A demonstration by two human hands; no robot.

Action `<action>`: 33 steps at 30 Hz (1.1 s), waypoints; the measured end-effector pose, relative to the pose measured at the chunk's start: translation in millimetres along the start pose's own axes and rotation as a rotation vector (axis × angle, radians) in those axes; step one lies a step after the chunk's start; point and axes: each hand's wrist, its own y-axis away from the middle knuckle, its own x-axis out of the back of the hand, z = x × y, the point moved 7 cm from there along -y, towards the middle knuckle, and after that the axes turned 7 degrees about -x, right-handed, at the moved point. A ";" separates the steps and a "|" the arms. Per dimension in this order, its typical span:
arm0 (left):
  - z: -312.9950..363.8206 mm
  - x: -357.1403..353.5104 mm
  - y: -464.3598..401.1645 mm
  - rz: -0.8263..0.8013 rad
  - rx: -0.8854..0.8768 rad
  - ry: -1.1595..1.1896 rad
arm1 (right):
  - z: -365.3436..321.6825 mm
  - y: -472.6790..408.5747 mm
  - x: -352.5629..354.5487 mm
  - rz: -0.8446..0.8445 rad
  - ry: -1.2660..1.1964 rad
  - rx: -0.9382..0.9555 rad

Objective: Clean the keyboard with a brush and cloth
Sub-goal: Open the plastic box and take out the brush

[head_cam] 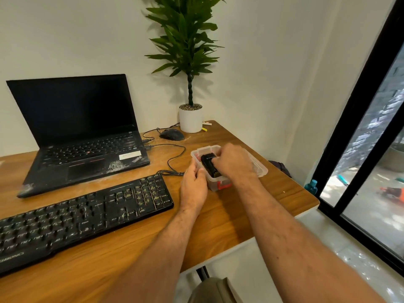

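Note:
A black, dust-flecked keyboard (pixel 87 215) lies across the front left of the wooden desk (pixel 262 200). To its right stands a small clear plastic box (pixel 261 168) with red latches. My right hand (pixel 232 161) reaches into the box and grips a black brush-like object (pixel 207 164) there. My left hand (pixel 194 185) holds the box's near left side, fingers curled against its wall. No cloth is visible.
An open black laptop (pixel 87 136) with white dust sits behind the keyboard. A black mouse (pixel 171 134) and a white potted plant (pixel 190 118) stand at the back. Cables (pixel 175 158) run between laptop and keyboard. The desk edge and a window lie to the right.

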 end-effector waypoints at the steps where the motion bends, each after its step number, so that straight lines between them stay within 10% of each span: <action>1: -0.1 -0.5 0.2 -0.007 -0.001 -0.009 | -2.7 -2.8 -3.4 -0.036 0.061 -0.024; 15: 4.9 -1.6 -0.8 0.012 -0.045 -0.092 | -7.6 -18.1 -17.6 -0.237 -0.064 -0.253; 23: 28.1 13.8 14.7 0.127 -0.145 -0.130 | 2.9 -20.5 -5.7 -0.102 -0.659 -0.304; 33: 50.9 89.6 29.9 0.260 -0.112 0.327 | -72.8 28.9 -43.3 -0.549 -1.183 -0.269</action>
